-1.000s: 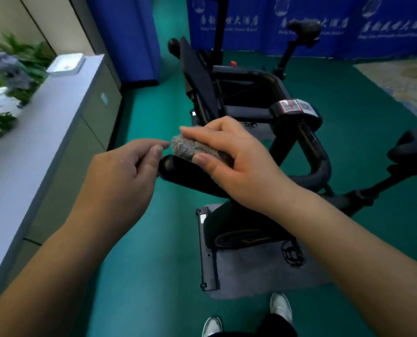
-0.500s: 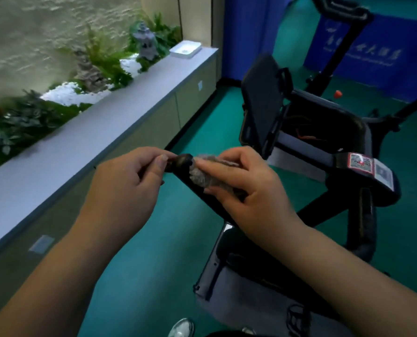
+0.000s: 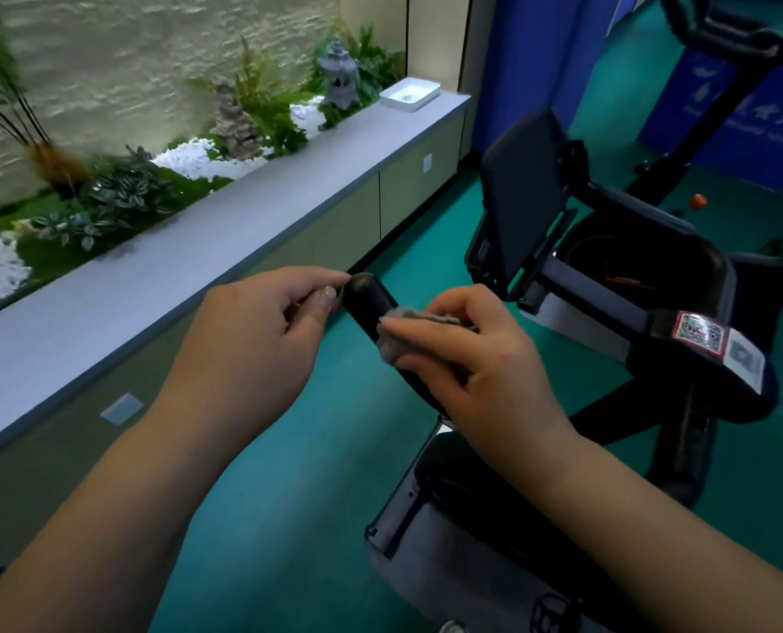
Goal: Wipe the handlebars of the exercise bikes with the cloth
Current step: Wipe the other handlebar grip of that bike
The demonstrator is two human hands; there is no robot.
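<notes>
A black exercise bike (image 3: 682, 285) stands on the green floor in front of me. Its left handlebar grip (image 3: 367, 300) points toward me, its rounded end bare. My right hand (image 3: 476, 358) wraps a grey fuzzy cloth (image 3: 396, 333) round the grip, fingers curled over cloth and bar. My left hand (image 3: 261, 340) hovers at the tip of the grip with curled fingers, thumb and forefinger touching the end; whether it pinches anything is hidden.
A long grey-topped cabinet (image 3: 161, 290) runs along the left, with plants and white stones behind it and a white tray (image 3: 410, 94) at its far end. The bike's black screen (image 3: 524, 194) stands upright. A second bike (image 3: 718, 43) and blue banners (image 3: 741, 107) stand behind.
The view has swung left and nearer. My right hand has slid the cloth back down the grip, away from its tip, baring the rounded end. My left hand stays at the tip.
</notes>
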